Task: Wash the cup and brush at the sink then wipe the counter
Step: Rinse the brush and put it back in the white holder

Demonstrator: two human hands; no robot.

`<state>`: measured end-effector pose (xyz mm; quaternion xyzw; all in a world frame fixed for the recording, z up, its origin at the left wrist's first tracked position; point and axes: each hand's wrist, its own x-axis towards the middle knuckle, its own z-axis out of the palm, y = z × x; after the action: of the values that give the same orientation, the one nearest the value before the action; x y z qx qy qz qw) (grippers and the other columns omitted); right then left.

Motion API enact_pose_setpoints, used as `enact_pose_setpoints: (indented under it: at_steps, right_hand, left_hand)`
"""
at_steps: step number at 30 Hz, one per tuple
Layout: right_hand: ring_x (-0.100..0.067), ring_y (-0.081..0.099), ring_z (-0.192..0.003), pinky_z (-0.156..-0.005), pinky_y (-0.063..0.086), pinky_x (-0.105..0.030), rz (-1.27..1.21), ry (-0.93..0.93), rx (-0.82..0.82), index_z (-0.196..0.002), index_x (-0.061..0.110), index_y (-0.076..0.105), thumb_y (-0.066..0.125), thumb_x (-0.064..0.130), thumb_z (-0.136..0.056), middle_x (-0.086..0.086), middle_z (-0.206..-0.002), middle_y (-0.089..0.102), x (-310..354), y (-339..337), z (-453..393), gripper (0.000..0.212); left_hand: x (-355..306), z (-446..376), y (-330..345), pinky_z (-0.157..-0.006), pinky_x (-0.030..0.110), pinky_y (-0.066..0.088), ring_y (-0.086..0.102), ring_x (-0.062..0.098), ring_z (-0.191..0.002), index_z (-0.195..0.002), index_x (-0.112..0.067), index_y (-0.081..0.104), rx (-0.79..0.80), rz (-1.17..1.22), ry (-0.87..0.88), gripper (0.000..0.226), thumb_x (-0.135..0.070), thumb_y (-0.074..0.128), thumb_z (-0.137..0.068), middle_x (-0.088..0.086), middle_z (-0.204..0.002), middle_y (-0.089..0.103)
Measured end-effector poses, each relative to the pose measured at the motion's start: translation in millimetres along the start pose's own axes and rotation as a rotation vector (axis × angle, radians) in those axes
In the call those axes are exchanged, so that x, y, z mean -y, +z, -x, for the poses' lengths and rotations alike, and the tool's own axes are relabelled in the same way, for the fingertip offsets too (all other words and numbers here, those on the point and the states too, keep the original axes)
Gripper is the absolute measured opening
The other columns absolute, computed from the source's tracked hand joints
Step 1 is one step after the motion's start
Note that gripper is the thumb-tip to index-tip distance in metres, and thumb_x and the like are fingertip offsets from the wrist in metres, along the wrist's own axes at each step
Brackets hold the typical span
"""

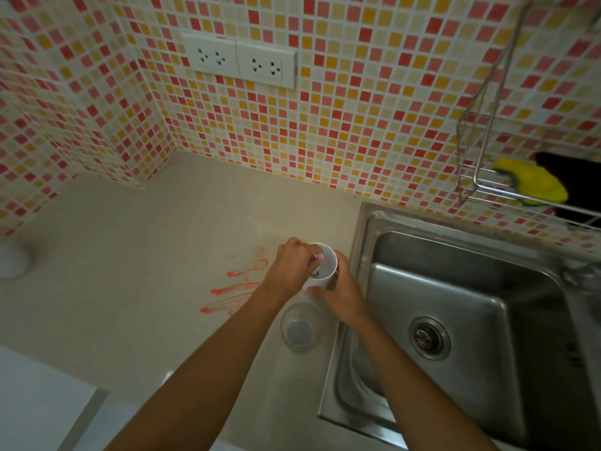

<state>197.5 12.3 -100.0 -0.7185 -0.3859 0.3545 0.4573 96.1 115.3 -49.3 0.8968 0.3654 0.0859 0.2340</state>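
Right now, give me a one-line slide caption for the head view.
Both hands at a white cup on the counter, beside red smears and the steel sink.

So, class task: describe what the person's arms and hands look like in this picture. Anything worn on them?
Both forearms are bare to the bottom edge of the picture: no sleeves show. The left hand and right hand wear no gloves. No watch, bracelet or ring is visible, though the fingers are too small to be sure about rings.

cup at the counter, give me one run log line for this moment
left hand: at cup rim | right hand: holds cup side | red smears: unwiped | sink: empty
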Motion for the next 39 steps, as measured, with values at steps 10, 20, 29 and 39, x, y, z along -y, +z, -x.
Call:
enact_pose_setpoints:
  at_steps: [10,20,29,39]
  right_hand:
    - [-0.013,0.052,-0.108,-0.074,0.045,-0.016,0.053,0.101,0.042,-0.129,0.03,0.037,0.089,0.012,-0.058,0.004,-0.126,0.047,-5.7,-51.3,33.6,0.089]
    - [-0.02,0.043,-0.115,-0.102,0.041,-0.036,0.604,-0.037,0.264,-0.14,0.034,0.038,0.084,0.034,-0.062,0.007,-0.122,0.027,29.3,-75.4,81.5,0.09]
    - [-0.022,0.036,-0.118,-0.096,0.04,-0.037,0.749,-0.305,0.146,-0.133,0.028,0.04,0.081,0.043,-0.063,0.004,-0.133,0.047,86.7,-16.3,73.6,0.083]
    - [-0.022,0.026,-0.138,-0.106,0.035,-0.033,0.561,-0.203,0.212,-0.144,0.045,0.027,0.077,0.038,-0.073,0.009,-0.157,0.007,44.1,16.4,78.2,0.088]
  left_hand:
    - [40.9,124.8,26.7,-0.112,0.038,0.035,0.04,0.016,-0.13,-0.143,-0.018,0.039,-0.073,0.414,-0.19,0.078,0.003,0.055,-0.07,0.002,-0.141,0.042]
    - [26.4,128.7,52.9,-0.092,0.013,0.036,0.05,0.015,-0.117,-0.13,-0.02,0.05,-0.001,0.534,-0.203,0.076,-0.025,0.086,-0.064,-0.003,-0.128,0.054]
    - [32.5,117.3,51.6,-0.078,0.014,0.047,0.062,0.004,-0.096,-0.12,-0.02,0.06,-0.015,0.618,-0.093,0.07,-0.028,0.09,-0.058,-0.006,-0.11,0.067]
    - [28.2,126.5,61.8,-0.096,0.027,0.047,0.055,0.006,-0.116,-0.133,-0.027,0.045,-0.111,0.706,-0.118,0.078,-0.032,0.082,-0.065,-0.008,-0.128,0.057]
